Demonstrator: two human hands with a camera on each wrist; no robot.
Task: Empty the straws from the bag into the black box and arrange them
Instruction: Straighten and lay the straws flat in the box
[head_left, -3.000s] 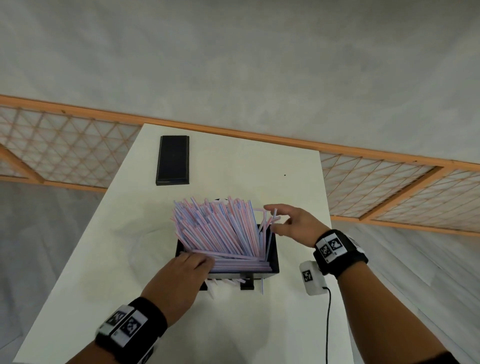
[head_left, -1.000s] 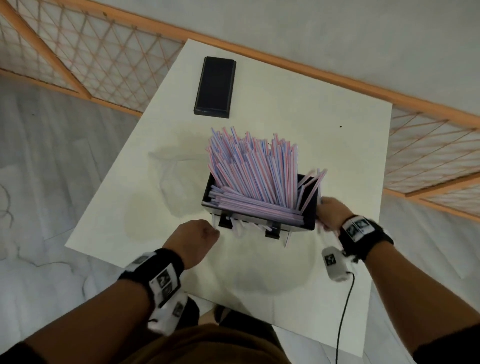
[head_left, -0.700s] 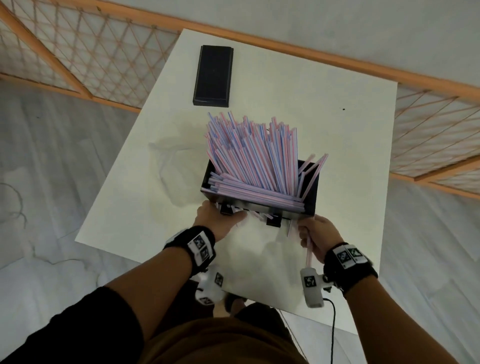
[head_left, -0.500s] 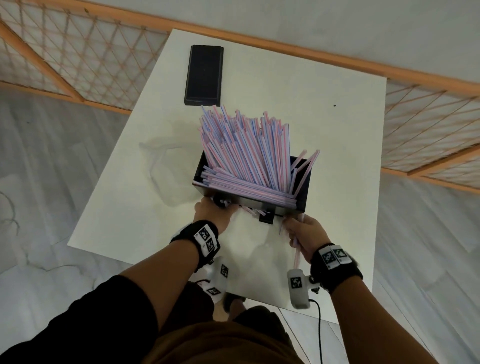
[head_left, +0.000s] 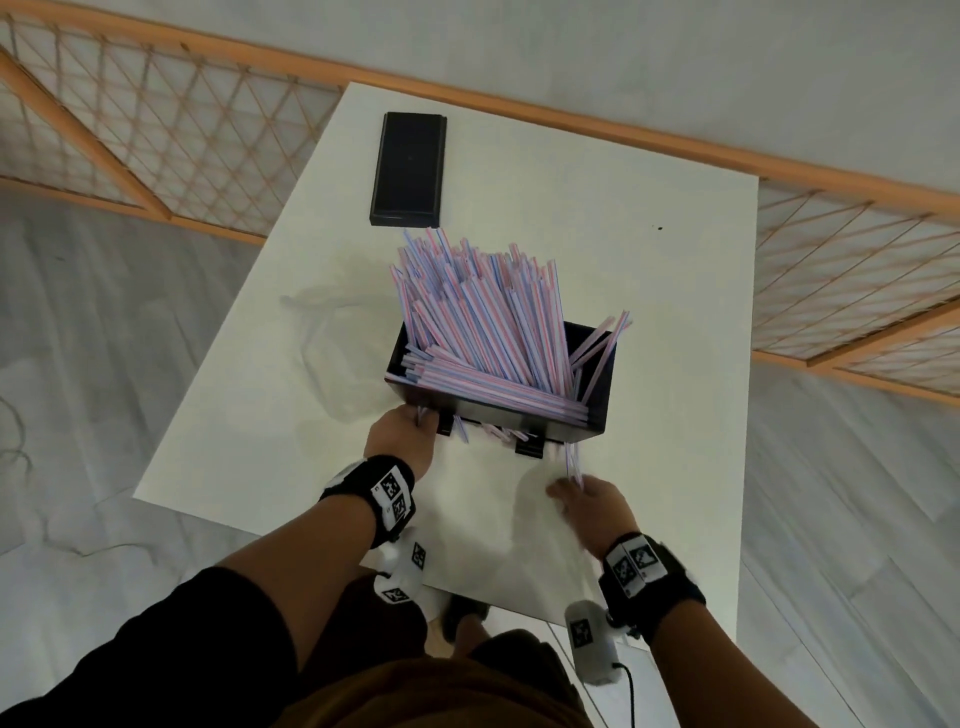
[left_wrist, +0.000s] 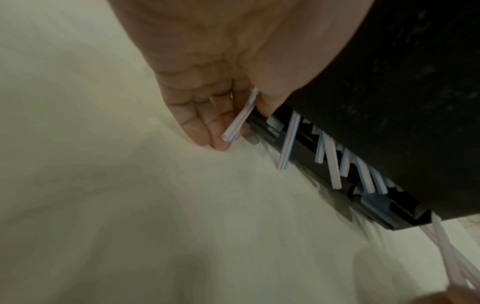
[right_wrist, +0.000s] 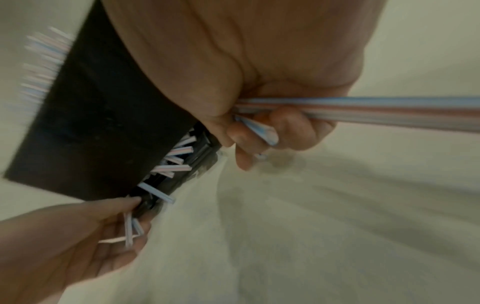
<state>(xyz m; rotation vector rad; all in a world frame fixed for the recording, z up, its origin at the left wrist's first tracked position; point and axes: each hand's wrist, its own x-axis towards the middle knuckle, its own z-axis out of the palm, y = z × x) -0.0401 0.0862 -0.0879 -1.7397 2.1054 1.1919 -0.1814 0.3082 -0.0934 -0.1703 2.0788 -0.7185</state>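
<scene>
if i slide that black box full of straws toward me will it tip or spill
Probably spills before it tips. The straws lean far over the black box rim, loosely fanned, so a jolt could shed some. Ends already poke through the bottom slot, so they may snag or drag. The box probably slides easily on the smooth table.

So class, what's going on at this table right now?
A person is tidying striped straws in a black box on a white table. Most stand or lie in the box; several ends poke out under its near side. The left hand pinches straw ends at the near left corner. The right hand grips a few straws pulled out near the right corner.
</scene>
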